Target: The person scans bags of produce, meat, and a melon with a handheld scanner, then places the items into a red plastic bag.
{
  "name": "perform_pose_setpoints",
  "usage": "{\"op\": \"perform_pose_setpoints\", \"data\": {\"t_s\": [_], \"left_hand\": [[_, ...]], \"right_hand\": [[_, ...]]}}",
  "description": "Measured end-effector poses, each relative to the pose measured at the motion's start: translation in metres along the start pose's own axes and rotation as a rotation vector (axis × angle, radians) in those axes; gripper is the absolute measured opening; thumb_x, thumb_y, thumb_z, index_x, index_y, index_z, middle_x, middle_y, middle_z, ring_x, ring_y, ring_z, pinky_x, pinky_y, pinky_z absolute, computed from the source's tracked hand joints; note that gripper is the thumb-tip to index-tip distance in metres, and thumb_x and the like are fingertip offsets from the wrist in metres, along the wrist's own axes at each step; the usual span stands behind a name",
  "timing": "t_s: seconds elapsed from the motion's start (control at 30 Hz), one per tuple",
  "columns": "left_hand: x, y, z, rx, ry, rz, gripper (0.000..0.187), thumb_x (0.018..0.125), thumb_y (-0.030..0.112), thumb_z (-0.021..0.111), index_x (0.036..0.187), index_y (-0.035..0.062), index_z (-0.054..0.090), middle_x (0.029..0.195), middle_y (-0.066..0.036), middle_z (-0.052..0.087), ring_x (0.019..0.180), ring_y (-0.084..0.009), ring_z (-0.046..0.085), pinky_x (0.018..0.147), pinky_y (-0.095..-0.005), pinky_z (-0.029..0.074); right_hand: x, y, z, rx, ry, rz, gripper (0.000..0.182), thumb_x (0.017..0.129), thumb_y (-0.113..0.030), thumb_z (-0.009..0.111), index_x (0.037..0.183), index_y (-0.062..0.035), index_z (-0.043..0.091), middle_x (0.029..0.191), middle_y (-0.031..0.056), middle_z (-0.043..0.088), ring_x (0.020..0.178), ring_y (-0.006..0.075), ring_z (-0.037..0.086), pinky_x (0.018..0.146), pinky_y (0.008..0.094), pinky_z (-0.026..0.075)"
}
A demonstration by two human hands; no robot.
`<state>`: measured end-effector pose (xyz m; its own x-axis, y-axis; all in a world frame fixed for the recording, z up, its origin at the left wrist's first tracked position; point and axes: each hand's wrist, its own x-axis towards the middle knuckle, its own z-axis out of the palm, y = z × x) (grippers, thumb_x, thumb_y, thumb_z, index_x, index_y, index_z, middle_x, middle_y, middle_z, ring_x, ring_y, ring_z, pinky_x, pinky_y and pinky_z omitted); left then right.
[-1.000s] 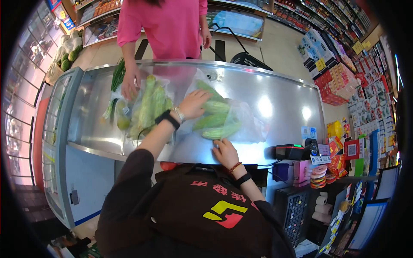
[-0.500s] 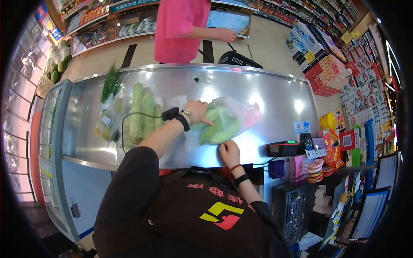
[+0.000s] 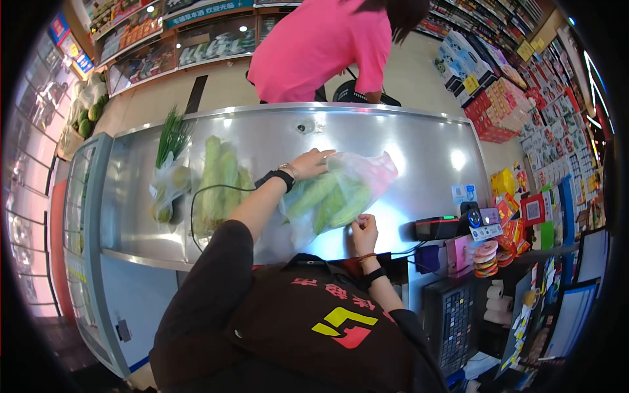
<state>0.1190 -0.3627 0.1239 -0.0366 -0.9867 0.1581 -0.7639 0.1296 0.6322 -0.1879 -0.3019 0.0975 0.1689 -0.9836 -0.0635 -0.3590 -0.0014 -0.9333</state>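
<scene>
A clear plastic bag [image 3: 364,175] of long green vegetables [image 3: 322,196] lies on the metal counter before me. My left hand [image 3: 313,164] rests at the bag's far left edge, its fingers stretched out over the film. At the near right edge, my right hand [image 3: 364,234] has its fingertips pinched together on the plastic. Left of my left forearm lies another clear bag with long pale green vegetables [image 3: 213,183]. Farther left, a bag of roundish produce [image 3: 171,180] lies beside a bunch of thin green stalks [image 3: 172,141].
A black cable [image 3: 193,216] loops over the metal counter [image 3: 413,131]. A payment device [image 3: 436,228], candy packs and a keyboard [image 3: 457,331] are at the right. Across the counter, a person in pink [image 3: 321,52] bends over a black basket [image 3: 347,92].
The bag's film and vegetables have spread leftward and toward me. My left hand has shifted slightly right and away. The person in pink has bent down toward the basket.
</scene>
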Motion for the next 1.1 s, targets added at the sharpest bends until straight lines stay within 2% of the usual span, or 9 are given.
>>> {"op": "perform_pose_setpoints", "data": {"t_s": [0.17, 0.3, 0.4, 0.6, 0.7, 0.8, 0.93, 1.03, 1.1], "left_hand": [[0.013, -0.004, -0.007, -0.164, -0.134, -0.097, 0.02, 0.093, 0.025, 0.058, 0.097, 0.006, 0.062, 0.083, -0.015, 0.062, 0.084, -0.0329, 0.062, 0.076, -0.0438, 0.049], [-0.041, -0.019, -0.06, 0.113, -0.258, 0.065, 0.02, 0.093, 0.025, 0.057, 0.092, 0.0061, 0.061, 0.086, -0.016, 0.064, 0.08, -0.0366, 0.061, 0.072, -0.0443, 0.05], [-0.095, -0.005, -0.092, 0.17, -0.392, -0.011, 0.017, 0.093, 0.025, 0.055, 0.096, 0.0115, 0.065, 0.088, -0.015, 0.067, 0.083, -0.0367, 0.064, 0.073, -0.0474, 0.051], [-0.158, -0.009, -0.105, 0.155, -0.498, 0.015, 0.02, 0.092, 0.028, 0.055, 0.093, 0.0109, 0.066, 0.089, -0.011, 0.069, 0.082, -0.0357, 0.065, 0.072, -0.0483, 0.051], [-0.18, 0.009, -0.11, 0.274, -0.735, 0.139, 0.022, 0.092, 0.028, 0.055, 0.089, 0.0088, 0.066, 0.084, -0.012, 0.069, 0.076, -0.0355, 0.065, 0.07, -0.047, 0.051], [-0.194, 0.023, -0.108, -0.049, -0.886, 0.08, 0.025, 0.095, 0.027, 0.055, 0.081, 0.0076, 0.063, 0.075, -0.011, 0.067, 0.069, -0.0316, 0.065, 0.066, -0.0444, 0.051], [-0.151, 0.04, -0.149, -0.254, -0.578, -0.114, 0.026, 0.1, 0.025, 0.051, 0.086, 0.0052, 0.061, 0.073, -0.007, 0.069, 0.059, -0.0168, 0.068, 0.06, -0.0324, 0.054], [-0.124, 0.056, -0.185, -0.398, -0.43, -0.176, 0.027, 0.101, 0.027, 0.051, 0.089, 0.0041, 0.06, 0.072, -0.005, 0.068, 0.06, -0.0131, 0.067, 0.057, -0.0279, 0.054], [-0.11, 0.072, -0.208, -0.493, -0.29, -0.205, 0.028, 0.101, 0.029, 0.052, 0.089, 0.0045, 0.06, 0.069, -0.004, 0.067, 0.058, -0.0121, 0.065, 0.056, -0.027, 0.053]], "right_hand": [[0.001, -0.006, -0.011, -0.075, -0.038, 0.035, 0.008, 0.087, -0.009, 0.066, 0.086, -0.0016, 0.064, 0.076, 0.0099, 0.067, 0.068, 0.0198, 0.063, 0.065, 0.0332, 0.05], [-0.02, -0.018, -0.028, -0.443, -0.389, -0.418, 0.01, 0.084, -0.014, 0.066, 0.087, -0.0048, 0.067, 0.083, 0.0134, 0.066, 0.087, 0.0348, 0.061, 0.08, 0.0425, 0.05], [-0.048, -0.052, -0.027, -0.458, -0.776, -0.422, 0.008, 0.083, -0.011, 0.064, 0.087, -0.0055, 0.068, 0.088, 0.0124, 0.067, 0.092, 0.0325, 0.062, 0.081, 0.0414, 0.051], [-0.053, -0.055, -0.018, -0.577, -0.923, -0.39, 0.01, 0.081, -0.01, 0.063, 0.088, -0.0055, 0.069, 0.089, 0.0115, 0.068, 0.097, 0.0312, 0.062, 0.083, 0.04, 0.052], [-0.052, -0.045, -0.017, -0.646, -1.0, -0.452, 0.008, 0.082, -0.011, 0.061, 0.084, -0.0057, 0.067, 0.09, 0.0121, 0.068, 0.098, 0.0319, 0.062, 0.083, 0.0399, 0.053], [-0.045, -0.045, -0.016, -0.665, -1.087, -0.425, 0.008, 0.083, -0.011, 0.061, 0.084, -0.0052, 0.066, 0.091, 0.0131, 0.068, 0.097, 0.0338, 0.062, 0.083, 0.0398, 0.052], [-0.032, -0.076, -0.011, -0.605, -1.136, -0.258, 0.011, 0.091, -0.013, 0.058, 0.087, -0.0029, 0.064, 0.088, 0.0126, 0.068, 0.093, 0.0294, 0.065, 0.083, 0.0361, 0.052], [-0.015, -0.114, -0.012, -0.02, -1.161, 0.093, 0.016, 0.097, -0.015, 0.055, 0.091, -0.0019, 0.061, 0.085, 0.0082, 0.066, 0.092, 0.0219, 0.065, 0.084, 0.0336, 0.05], [-0.004, -0.146, -0.016, 0.187, -1.065, 0.123, 0.018, 0.099, -0.017, 0.054, 0.093, -0.0014, 0.06, 0.084, 0.0054, 0.064, 0.094, 0.0188, 0.064, 0.087, 0.0328, 0.048]]}}
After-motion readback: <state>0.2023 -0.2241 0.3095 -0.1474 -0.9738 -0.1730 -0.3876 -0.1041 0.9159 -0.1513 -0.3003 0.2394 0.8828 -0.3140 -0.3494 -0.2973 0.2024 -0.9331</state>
